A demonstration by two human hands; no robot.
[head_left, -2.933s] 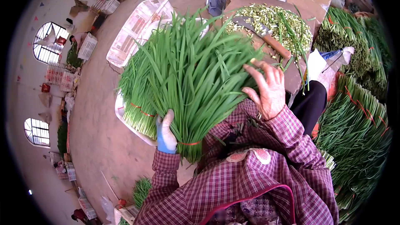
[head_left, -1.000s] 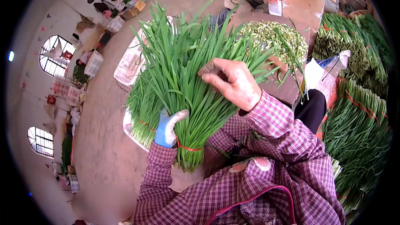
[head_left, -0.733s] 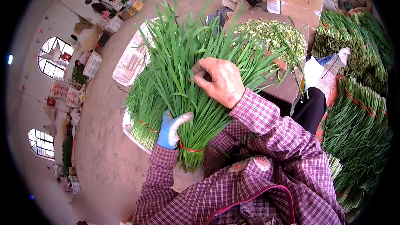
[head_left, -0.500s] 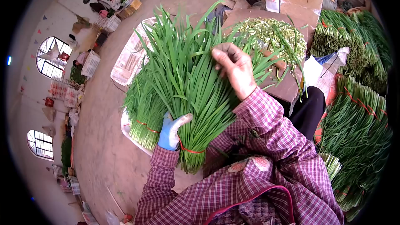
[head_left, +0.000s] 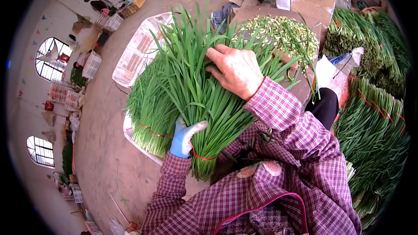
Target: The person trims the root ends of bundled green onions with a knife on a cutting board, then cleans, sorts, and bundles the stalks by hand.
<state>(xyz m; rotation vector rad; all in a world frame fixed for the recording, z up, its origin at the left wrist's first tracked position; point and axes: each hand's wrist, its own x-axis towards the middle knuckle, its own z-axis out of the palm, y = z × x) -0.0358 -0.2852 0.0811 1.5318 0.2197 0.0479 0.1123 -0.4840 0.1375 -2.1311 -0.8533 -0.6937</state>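
Past a dusty floor (head_left: 100,148), pale walls (head_left: 28,117) with arched windows (head_left: 40,150) and stacked crates (head_left: 92,64). Nearer, towards the upper right, a table (head_left: 302,88) heaped with cuttings (head_left: 296,35), plus a wooden handle (head_left: 292,64) partly crossed by loose blades. Along the right, piled greens (head_left: 370,139) in red ties.

Held up before the body, between tray (head_left: 128,132) and table: one bunch (head_left: 209,109), leaning slightly, leaves fanned upward and stems down, with a red band (head_left: 204,158) low around the stems. Just beside, in the tray, a second bunch (head_left: 150,100), also banded. Impossible to tell whether touching or merely overlapping in view.

Clasped from the side, just above the band, by the gloved left hand (head_left: 185,137), with thumb over the front and fingers out of sight behind. Higher up, among the leaves, the bare right hand (head_left: 237,69), half curled, back upward; too hidden to tell whether pinching a blade or just resting there.

Likely fairly light for such bulk, probably a little heavier towards the stems. Soft and floppy above, firmer where banded. Perhaps slick if damp; not possible to judge from here. Apt to crease or bruise at the leaves, so better touched lightly there. Best taken low, round the stems by the band, with enough squeeze to stop slipping but not enough to crush.
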